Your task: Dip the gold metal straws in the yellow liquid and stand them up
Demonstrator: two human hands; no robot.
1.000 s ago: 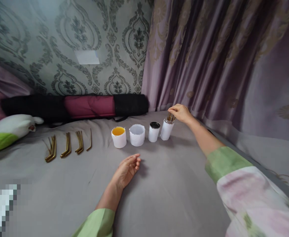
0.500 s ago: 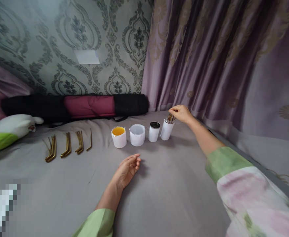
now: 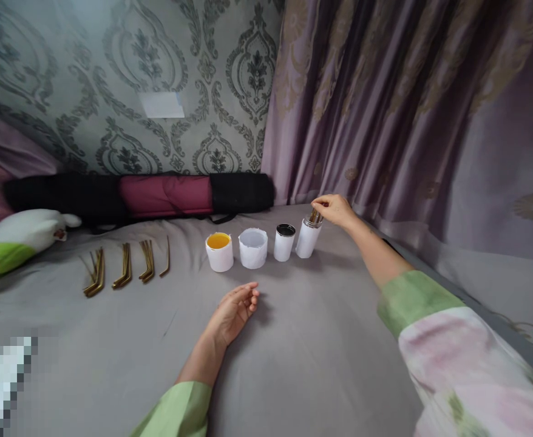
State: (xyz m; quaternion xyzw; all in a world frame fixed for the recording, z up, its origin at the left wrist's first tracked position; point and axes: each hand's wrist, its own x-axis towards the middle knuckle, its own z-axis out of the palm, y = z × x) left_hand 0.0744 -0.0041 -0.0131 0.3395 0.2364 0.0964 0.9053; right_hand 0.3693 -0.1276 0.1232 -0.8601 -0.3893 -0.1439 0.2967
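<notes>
Head cam: R hand (image 3: 334, 209) is up at the tall white-wrapped can (image 3: 308, 241), far R of the row. Thumb & fingertips are drawn together at the top ends of a bunch of gold metal straws (image 3: 315, 215), apparently pinching them; how firm, can't tell. No. of straws there also unclear, as fingers hide the tips.

Key relation: bunch is directly below the R fingertips, long axis approx. vertical, running down into the can mouth w/ lower ends hidden inside. So straws & can opening line up, & R is by far the nearer hand. Can's top tips slightly R in view, poss. just lens stretch.

L hand (image 3: 237, 309) is low on the grey sheet (image 3: 303, 370), fingers loosely curled, half open, nothing held. Nearest to it: white-lined tub (image 3: 253, 254), just beyond the fingertips, not touching. Yellow-lined tub (image 3: 220, 258) is L of that; short black-lined can (image 3: 284, 246) sits btw white-lined tub & tall can.

Well off to the L, two bent-straw bundles (image 3: 94, 274) (image 3: 121, 268), a third bundle (image 3: 146, 262) & a single bent straw (image 3: 166, 258) lie flat, long axes pointing away, bent ends nearer the person.
</notes>
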